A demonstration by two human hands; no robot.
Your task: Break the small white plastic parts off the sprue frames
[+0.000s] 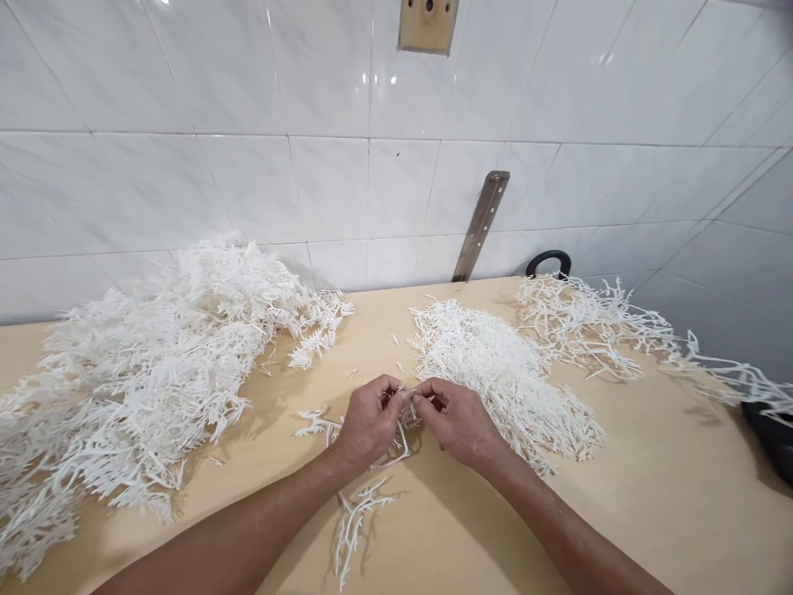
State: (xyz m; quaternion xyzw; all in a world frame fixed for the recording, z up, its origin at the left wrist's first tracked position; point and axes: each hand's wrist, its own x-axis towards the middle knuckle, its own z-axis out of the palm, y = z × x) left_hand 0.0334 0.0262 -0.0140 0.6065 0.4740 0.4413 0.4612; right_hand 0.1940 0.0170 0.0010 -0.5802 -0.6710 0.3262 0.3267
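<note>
My left hand (370,420) is closed, thumb and index finger pinched, around part of a white plastic branch (352,529). The branch's forked arms stick out to the left of this hand and below it, over the table. Touching its fingertips from the right, my right hand (457,420) is also closed in a pinch. Fine white strands show between the two hands, like a small sprig; the fingers mostly hide the exact contact. Just beyond my right hand lies a heap of loose thin white sprigs (489,364).
A large pile of bushy white branches (167,372) covers the table's left side. Bare forked white branches (576,326) spread at the back right, near a black handle (548,263). Another black object (771,442) sits at the right edge. A metal bracket (481,227) stands against the tiled wall.
</note>
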